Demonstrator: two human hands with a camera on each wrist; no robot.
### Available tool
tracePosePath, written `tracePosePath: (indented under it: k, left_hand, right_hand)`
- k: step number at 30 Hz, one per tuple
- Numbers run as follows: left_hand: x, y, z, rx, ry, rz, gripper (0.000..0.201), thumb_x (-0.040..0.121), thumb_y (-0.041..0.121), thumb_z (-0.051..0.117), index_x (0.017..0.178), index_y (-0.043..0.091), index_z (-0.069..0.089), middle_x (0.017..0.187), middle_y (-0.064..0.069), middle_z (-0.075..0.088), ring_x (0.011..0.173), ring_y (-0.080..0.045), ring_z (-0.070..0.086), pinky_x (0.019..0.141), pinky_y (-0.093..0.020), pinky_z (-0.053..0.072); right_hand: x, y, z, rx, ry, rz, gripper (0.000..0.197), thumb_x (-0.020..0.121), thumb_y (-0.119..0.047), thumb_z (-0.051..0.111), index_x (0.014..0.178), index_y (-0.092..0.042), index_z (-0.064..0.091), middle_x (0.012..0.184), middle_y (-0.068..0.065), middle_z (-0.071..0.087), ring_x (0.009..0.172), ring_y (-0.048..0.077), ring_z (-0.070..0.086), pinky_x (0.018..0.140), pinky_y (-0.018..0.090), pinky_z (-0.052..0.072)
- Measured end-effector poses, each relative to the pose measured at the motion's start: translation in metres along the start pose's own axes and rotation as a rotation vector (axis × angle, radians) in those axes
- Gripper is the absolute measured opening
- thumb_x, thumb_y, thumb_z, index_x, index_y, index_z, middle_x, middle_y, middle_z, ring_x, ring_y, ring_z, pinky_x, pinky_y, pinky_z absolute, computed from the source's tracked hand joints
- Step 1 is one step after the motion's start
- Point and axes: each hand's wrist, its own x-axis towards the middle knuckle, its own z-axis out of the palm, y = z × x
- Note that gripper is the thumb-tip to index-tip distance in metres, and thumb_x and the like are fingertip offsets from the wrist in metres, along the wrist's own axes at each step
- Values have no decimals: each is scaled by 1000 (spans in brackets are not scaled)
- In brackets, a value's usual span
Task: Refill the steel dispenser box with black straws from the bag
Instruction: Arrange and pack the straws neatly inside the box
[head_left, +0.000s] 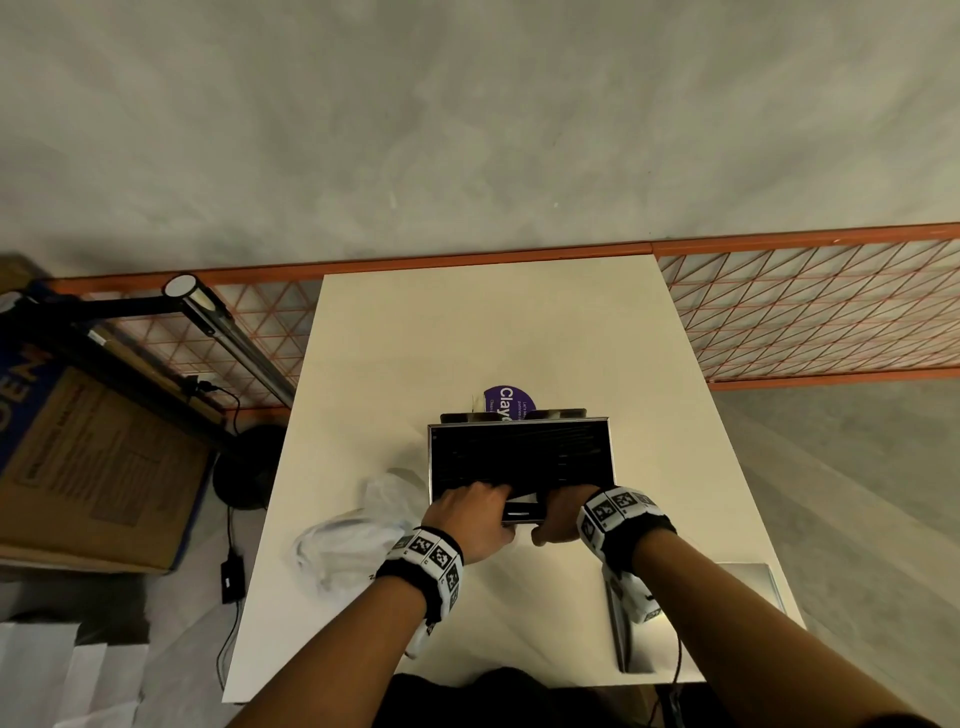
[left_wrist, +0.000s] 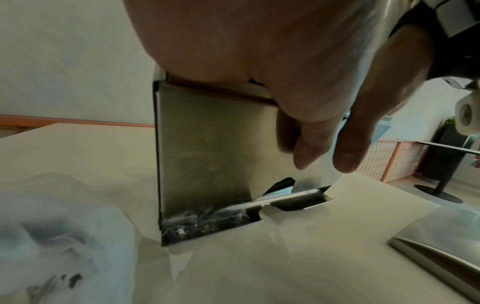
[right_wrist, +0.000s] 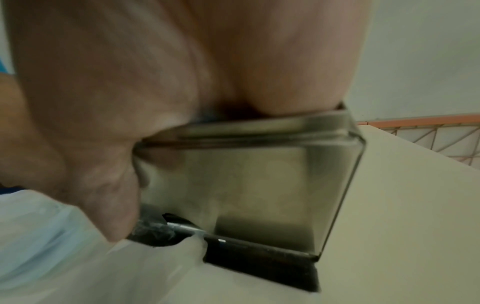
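Note:
The steel dispenser box (head_left: 430, 457) stands open-topped on the white table (head_left: 467, 332), packed with black straws (head_left: 519, 452). My left hand (head_left: 472, 512) and right hand (head_left: 563, 512) both sit on its near rim, fingers reaching in over the straws and thumbs down the front wall. In the left wrist view my left hand (left_wrist: 233, 41) rests on the box (left_wrist: 207, 154), and black straws (left_wrist: 296, 200) show in the bottom slot. From the right wrist, my right hand (right_wrist: 130, 82) hooks over the box (right_wrist: 259, 185), thumb near the slot. The clear plastic bag (head_left: 353, 535) lies crumpled to the left.
A flat steel lid (head_left: 727, 613) lies at the table's near right corner. A purple round label (head_left: 506, 400) peeks from behind the box. An orange mesh railing (head_left: 805, 312) runs behind the table. A cardboard box (head_left: 93, 457) and a lamp arm (head_left: 223, 327) stand left.

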Motion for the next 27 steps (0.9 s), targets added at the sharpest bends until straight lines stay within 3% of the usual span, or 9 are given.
tracePosePath:
  k: [7,11,14,17,21,27]
  left_hand:
    - [-2,0,-1,27,14,10,36,87,37,60,122,28,59,114,-4,71,100,-38,70,87,-42,57]
    - [0,0,-3,42,24,29,35,88,38,60,122,29,60,112,-4,71,98,-36,70,87,-42,57]
    - [1,0,-7,55,12,35,35,89,39,60,123,29,60,114,-4,70,100,-36,69,89,-43,56]
    - [3,1,-11,65,-25,39,34,90,41,60,122,28,59,116,-5,70,103,-36,68,90,-43,53]
    - [4,2,-15,68,-69,41,33,91,39,58,122,27,61,120,-5,68,107,-36,67,92,-44,52]
    - [4,-1,-17,19,66,101,28,88,32,58,115,26,60,118,4,65,105,-32,66,84,-41,54]
  right_hand:
    - [-5,-1,2,-36,67,-24,53,88,-44,60,135,-21,55,132,6,62,121,26,56,100,32,44]
    - [-14,-3,-4,-89,106,-45,38,91,-35,53,123,-18,61,120,8,67,108,29,64,91,35,53]
    - [-17,-2,-4,-152,199,-135,34,95,-29,50,127,-20,54,115,9,68,100,33,68,83,41,56]
    - [-19,1,-7,-235,239,-207,39,98,-37,51,133,-21,48,115,10,67,100,35,67,81,42,53]
    - [-21,8,-19,-232,202,-265,53,92,-55,56,134,-22,51,118,10,66,105,34,65,87,41,52]
    - [-23,19,-30,-173,220,-295,54,88,-63,57,124,-23,59,115,6,66,103,32,66,84,39,52]
